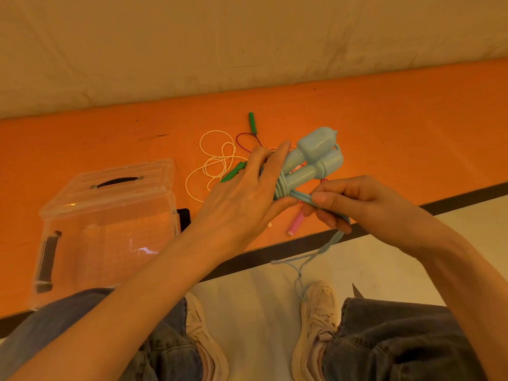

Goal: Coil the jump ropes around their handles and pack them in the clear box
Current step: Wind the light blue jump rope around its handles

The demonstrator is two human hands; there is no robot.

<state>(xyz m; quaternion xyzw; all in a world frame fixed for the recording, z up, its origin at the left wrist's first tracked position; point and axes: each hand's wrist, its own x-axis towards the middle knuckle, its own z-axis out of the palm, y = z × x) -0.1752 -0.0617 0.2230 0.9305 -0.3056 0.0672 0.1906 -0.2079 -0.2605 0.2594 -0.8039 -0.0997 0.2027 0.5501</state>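
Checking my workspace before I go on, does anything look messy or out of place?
The tail of the blue rope hangs off the table edge toward the floor, and a pink handle lies near that edge.

surface: orange table (384, 111), dark edge | behind: creased beige cloth (247, 37) | floor (261, 298): pale | light: warm

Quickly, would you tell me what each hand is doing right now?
Left hand: closed around the pale blue handles, holding them together.
Right hand: closed, pinching the blue rope beside the coils.
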